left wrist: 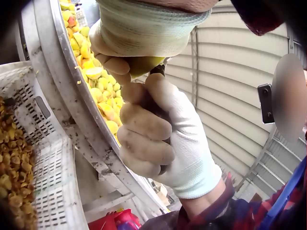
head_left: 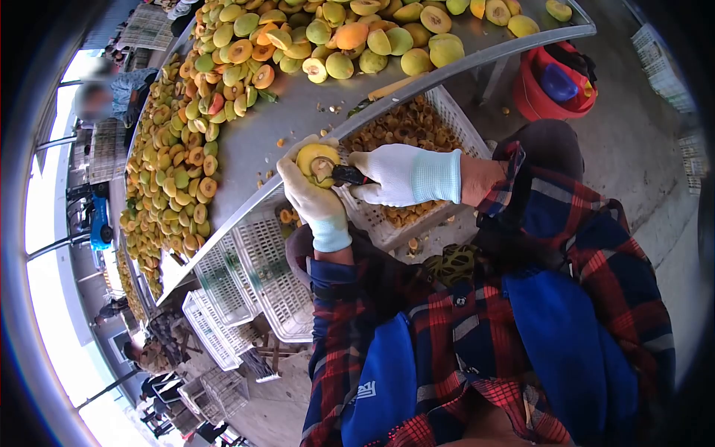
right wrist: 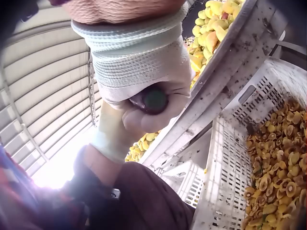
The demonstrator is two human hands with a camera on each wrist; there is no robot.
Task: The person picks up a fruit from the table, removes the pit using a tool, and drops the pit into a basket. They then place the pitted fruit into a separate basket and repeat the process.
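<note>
In the head view the gloved left hand (head_left: 314, 195) holds a halved yellow fruit (head_left: 307, 158), its cut face with the pit area turned up. The gloved right hand (head_left: 395, 176) grips a dark-handled tool (head_left: 348, 175) whose end meets the cut face. From the left wrist view, the right hand (left wrist: 165, 129) has its fingers curled round the handle, and part of the fruit (left wrist: 143, 66) shows under the left hand (left wrist: 112, 62). The right wrist view shows the round butt of the tool (right wrist: 156, 100) inside the right hand (right wrist: 148, 112); the fruit is hidden there.
A metal table (head_left: 257, 138) bears a large heap of halved fruit (head_left: 179, 171). Below its edge stands a white crate (head_left: 465, 123) of brown-orange pieces (head_left: 402, 127). A red bucket (head_left: 532, 93) is at the upper right, with white crates (head_left: 272, 276) at the lower left. Other people are farther off.
</note>
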